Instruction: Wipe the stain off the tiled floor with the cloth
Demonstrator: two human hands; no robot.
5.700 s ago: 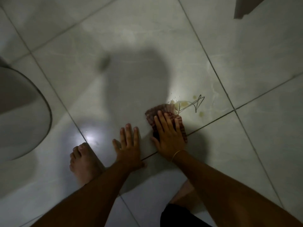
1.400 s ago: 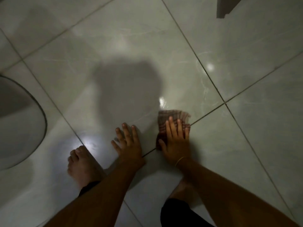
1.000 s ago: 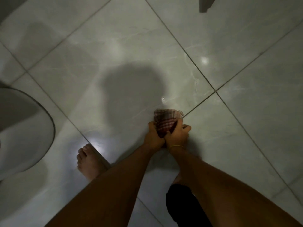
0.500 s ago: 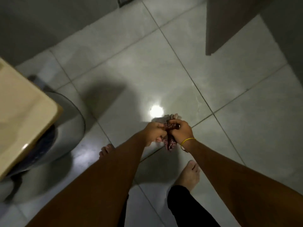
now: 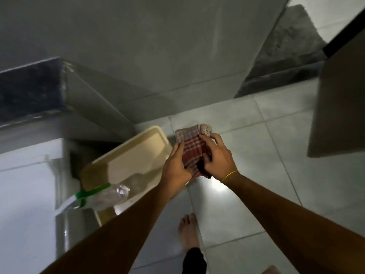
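Observation:
The red-and-white checked cloth (image 5: 191, 150) is held up in the air between both hands, well above the pale tiled floor (image 5: 262, 175). My left hand (image 5: 176, 168) grips its left edge. My right hand (image 5: 218, 159), with a yellow band at the wrist, pinches its right side and bunches the fabric near the top corner. No stain shows on the tiles in view.
A beige lidded tank (image 5: 130, 167) stands to the left with a clear plastic bottle (image 5: 107, 194) with a green band lying on it. A grey tiled wall (image 5: 158, 46) rises ahead. A door edge (image 5: 339, 107) hangs at the right. My bare foot (image 5: 188, 232) is on the floor below.
The stain present at first is wiped away. Both hands lifted the cloth off the floor, and the view rose from floor level to standing height, bringing the wall and tank into sight.

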